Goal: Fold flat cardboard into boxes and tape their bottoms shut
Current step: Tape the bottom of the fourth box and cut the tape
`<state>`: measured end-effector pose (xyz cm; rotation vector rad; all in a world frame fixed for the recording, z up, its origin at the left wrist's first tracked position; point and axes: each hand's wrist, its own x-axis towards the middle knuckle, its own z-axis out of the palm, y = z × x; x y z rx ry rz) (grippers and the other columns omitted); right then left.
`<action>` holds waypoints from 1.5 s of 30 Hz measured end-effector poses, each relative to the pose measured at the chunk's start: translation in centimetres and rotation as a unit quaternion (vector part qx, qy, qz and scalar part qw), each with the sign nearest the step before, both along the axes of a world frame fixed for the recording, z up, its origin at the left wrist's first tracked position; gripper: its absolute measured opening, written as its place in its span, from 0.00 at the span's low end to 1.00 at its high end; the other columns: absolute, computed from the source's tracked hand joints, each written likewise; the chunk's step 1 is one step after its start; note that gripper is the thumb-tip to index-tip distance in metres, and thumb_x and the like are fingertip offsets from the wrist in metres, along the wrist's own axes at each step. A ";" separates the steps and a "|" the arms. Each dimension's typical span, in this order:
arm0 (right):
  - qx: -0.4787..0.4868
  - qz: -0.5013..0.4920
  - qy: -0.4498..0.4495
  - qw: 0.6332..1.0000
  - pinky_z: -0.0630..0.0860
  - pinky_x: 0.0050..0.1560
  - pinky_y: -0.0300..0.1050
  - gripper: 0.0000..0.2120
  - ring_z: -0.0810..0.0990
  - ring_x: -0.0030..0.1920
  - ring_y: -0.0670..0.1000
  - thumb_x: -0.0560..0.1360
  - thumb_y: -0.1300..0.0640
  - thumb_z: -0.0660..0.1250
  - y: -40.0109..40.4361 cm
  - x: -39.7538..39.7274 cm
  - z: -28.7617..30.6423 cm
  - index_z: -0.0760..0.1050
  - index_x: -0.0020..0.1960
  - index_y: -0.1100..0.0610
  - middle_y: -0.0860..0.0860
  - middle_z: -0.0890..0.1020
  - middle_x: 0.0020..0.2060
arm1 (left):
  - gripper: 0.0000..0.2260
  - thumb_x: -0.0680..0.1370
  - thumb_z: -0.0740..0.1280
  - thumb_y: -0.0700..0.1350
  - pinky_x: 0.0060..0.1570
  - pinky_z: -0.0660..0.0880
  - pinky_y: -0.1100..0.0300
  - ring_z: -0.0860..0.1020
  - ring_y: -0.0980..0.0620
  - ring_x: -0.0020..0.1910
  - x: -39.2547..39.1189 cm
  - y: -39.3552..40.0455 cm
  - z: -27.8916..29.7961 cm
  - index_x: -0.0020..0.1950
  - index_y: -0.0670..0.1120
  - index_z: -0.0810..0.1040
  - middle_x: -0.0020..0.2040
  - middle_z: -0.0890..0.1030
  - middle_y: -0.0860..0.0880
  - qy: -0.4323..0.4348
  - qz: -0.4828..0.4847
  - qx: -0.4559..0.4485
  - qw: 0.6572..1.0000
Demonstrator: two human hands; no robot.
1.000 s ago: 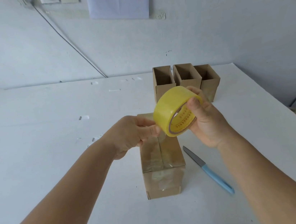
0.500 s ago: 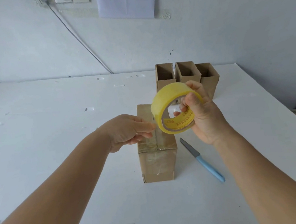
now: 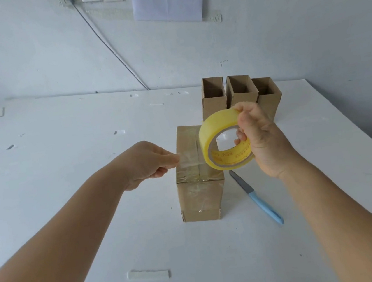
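A small cardboard box (image 3: 199, 196) stands on the white table (image 3: 70, 170) with its taped, closed end facing up. Above it my right hand (image 3: 260, 138) grips a yellow roll of clear tape (image 3: 223, 145), fingers through the core. My left hand (image 3: 145, 162) pinches the loose end of the tape (image 3: 188, 158), and a short clear strip stretches from it to the roll, just over the box top.
Three open-topped cardboard boxes (image 3: 240, 95) stand in a row at the back right. A blue-handled knife (image 3: 257, 196) lies right of the box. A white strip (image 3: 148, 274) lies near the table's front edge. A cable runs down the wall.
My left hand has drawn the tape end leftward away from the roll, so a strip now shows. The view has shifted back, showing the table's front edge.
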<state>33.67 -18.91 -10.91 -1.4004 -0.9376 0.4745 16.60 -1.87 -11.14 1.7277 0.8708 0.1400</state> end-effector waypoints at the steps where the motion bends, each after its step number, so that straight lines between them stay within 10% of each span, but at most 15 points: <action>1: -0.011 -0.005 -0.022 1.000 0.72 0.45 0.38 0.16 0.72 0.37 0.40 0.68 0.38 0.65 -0.3 0.3 0.1 0.74 0.51 0.45 0.38 0.74 0.33 | 0.05 0.72 0.74 0.43 0.40 0.74 0.65 0.77 0.55 0.34 -0.2 0.4 0.1 0.38 0.42 0.83 0.33 0.80 0.52 0.011 -0.004 0.013 1.000; 4: -0.070 -0.019 -0.097 0.993 0.70 0.40 0.28 0.16 0.75 0.38 0.36 0.63 0.37 0.68 -1.4 1.2 0.4 0.76 0.47 0.41 0.36 0.77 0.38 | 0.06 0.71 0.74 0.42 0.42 0.74 0.63 0.76 0.53 0.35 -0.8 1.6 0.4 0.35 0.43 0.82 0.31 0.80 0.52 0.043 -0.008 0.049 0.998; 14: -0.266 -0.054 -0.245 0.931 0.66 0.39 0.37 0.17 0.71 0.50 0.39 0.58 0.35 0.69 -2.8 1.3 -0.4 0.71 0.45 0.33 0.36 0.72 0.49 | 0.06 0.70 0.73 0.42 0.38 0.73 0.63 0.76 0.54 0.35 -1.0 3.0 -0.5 0.35 0.41 0.82 0.31 0.80 0.52 0.092 -0.063 0.093 0.989; 27: -0.246 -0.038 -0.262 0.932 0.69 0.45 0.38 0.04 0.74 0.52 0.48 0.78 0.44 0.61 -2.9 1.8 -1.9 0.72 0.44 0.37 0.45 0.76 0.51 | 0.08 0.71 0.74 0.44 0.40 0.74 0.62 0.78 0.54 0.36 -0.9 4.3 -1.6 0.31 0.47 0.83 0.32 0.82 0.53 0.087 -0.101 0.073 0.988; 45: -0.251 -0.031 -0.179 0.951 0.69 0.43 0.40 0.08 0.74 0.43 0.41 0.71 0.41 0.60 -2.6 2.2 -4.5 0.74 0.45 0.42 0.42 0.77 0.41 | 0.05 0.73 0.73 0.44 0.43 0.74 0.61 0.76 0.52 0.39 0.0 4.6 -6.1 0.38 0.44 0.83 0.35 0.81 0.51 0.086 -0.114 0.003 0.990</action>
